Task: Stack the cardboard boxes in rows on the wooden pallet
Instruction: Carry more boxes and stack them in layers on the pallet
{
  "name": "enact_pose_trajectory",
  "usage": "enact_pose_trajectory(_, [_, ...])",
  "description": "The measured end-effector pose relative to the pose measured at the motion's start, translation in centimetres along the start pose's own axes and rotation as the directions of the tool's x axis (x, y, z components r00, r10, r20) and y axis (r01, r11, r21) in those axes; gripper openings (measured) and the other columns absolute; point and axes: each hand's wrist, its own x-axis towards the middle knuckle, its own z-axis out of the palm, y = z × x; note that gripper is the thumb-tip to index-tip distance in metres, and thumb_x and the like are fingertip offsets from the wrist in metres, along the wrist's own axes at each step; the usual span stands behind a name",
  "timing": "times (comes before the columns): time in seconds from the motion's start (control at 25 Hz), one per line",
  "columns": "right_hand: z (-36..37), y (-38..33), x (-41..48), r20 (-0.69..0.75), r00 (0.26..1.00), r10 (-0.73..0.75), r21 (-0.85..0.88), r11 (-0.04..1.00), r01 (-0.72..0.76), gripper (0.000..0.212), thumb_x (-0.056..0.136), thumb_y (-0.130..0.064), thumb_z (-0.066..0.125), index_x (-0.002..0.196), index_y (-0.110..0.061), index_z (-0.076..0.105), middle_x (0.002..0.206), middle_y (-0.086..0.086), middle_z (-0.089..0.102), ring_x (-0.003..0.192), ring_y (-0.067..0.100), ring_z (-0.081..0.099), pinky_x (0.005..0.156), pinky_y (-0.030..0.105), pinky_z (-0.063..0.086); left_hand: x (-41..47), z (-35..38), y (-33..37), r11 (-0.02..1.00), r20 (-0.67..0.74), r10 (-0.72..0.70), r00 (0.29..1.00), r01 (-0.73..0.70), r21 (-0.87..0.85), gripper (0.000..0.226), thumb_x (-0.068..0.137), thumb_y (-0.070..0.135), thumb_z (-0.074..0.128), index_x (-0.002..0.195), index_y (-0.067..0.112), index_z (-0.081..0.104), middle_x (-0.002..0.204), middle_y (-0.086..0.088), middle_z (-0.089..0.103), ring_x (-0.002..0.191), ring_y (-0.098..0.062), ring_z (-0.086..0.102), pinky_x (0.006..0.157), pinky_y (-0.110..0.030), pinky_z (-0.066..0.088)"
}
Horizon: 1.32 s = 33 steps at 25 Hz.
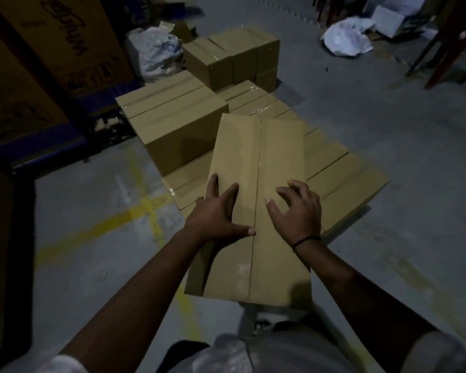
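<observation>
Head view, itemised.

1. Long cardboard box (pixel 256 200): lies lengthwise away from me, with a taped seam down the middle of its top. Its far end is over the low layer of boxes (pixel 342 179). Its near end juts past that layer's near edge, and I cannot tell what bears that end.
2. Left hand (pixel 221 214): flat on the box top left of the seam, fingers straight and spread, thumb tip at the seam. It grips nothing.
3. Right hand (pixel 297 211): on the top right of the seam, fingers arched and spread, tips near or on the cardboard. It holds nothing. There is a black band (pixel 306 241) at the wrist.
4. Taller box (pixel 172 125): stands at the layer's far left corner.
5. Further stack (pixel 232 57): stands beyond the layer.
6. Pallet: hidden under the boxes; I cannot make it out.
7. Floor (pixel 388 125): grey, with yellow lines (pixel 145 208) at the left.
8. White bags (pixel 347 36): lie on the floor at the far right.
</observation>
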Motion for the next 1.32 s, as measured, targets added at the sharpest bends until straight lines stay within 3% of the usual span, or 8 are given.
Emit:
enact_pose_trajectory(0.16, [4.3,-2.6,3.1,0.009,1.000,-0.024,-0.054,0.998,0.025,0.040,0.086,-0.059,0.062,0.115,-0.032,0.068,0.138,-0.011,0.048,0.124,0.021,0.042,0.096,0.039,0.045,3.8,-0.8,-5.0,1.000,0.022,0.015,1.000,-0.015,-0.022,0.129,0.054,0.083,0.076,0.158,0.047,0.009,0.164,0.005,-0.028,0.146,-0.048,0.024,0.111,-0.053,0.041])
enact_pose_trajectory(0.44, [13.8,-11.9,6.4,-0.027,0.994,0.105,-0.102,0.989,-0.107,0.045,0.086,-0.061,0.059,0.117,-0.031,0.068,0.137,-0.012,0.048,0.125,0.021,0.043,0.100,0.041,0.044,10.8,-6.6,-17.2,0.993,0.097,0.114,0.989,-0.111,-0.030,0.127,0.055,0.081,0.077,0.158,0.045,0.011,0.165,0.003,-0.025,0.148,-0.045,0.021,0.113,-0.052,0.038])
enact_pose_trajectory(0.68, [19.1,-20.5,9.6,-0.124,0.958,0.257,-0.077,0.960,-0.268,0.046,0.087,-0.060,0.060,0.120,-0.028,0.068,0.138,-0.010,0.048,0.126,0.021,0.043,0.102,0.039,0.043,17.4,-13.7,-25.1,0.958,0.179,0.271,0.946,-0.283,0.043,0.127,0.056,0.085,0.072,0.158,0.044,0.010,0.165,0.004,-0.025,0.149,-0.046,0.016,0.112,-0.055,0.038])
enact_pose_trajectory(1.04, [25.2,-22.0,17.3,-0.296,0.849,0.437,-0.064,0.878,-0.474,0.048,0.082,-0.061,0.062,0.118,-0.031,0.067,0.138,-0.008,0.047,0.124,0.025,0.046,0.103,0.048,0.043,29.1,-17.3,-26.1,0.860,0.295,0.433,0.852,-0.488,0.146,0.122,0.063,0.078,0.075,0.159,0.041,0.009,0.165,0.001,-0.025,0.146,-0.055,0.017,0.111,-0.059,0.035])
enact_pose_trajectory(1.32, [29.6,-20.4,25.3,-0.194,0.769,0.609,-0.123,0.763,-0.635,0.063,0.080,-0.066,0.059,0.134,-0.033,0.057,0.148,-0.002,0.036,0.130,0.034,0.041,0.105,0.049,0.034,38.6,-16.6,-27.0,0.825,0.325,0.481,0.814,-0.546,0.147,0.124,0.057,0.086,0.070,0.158,0.042,0.012,0.165,-0.001,-0.024,0.144,-0.052,0.026,0.111,-0.055,0.038])
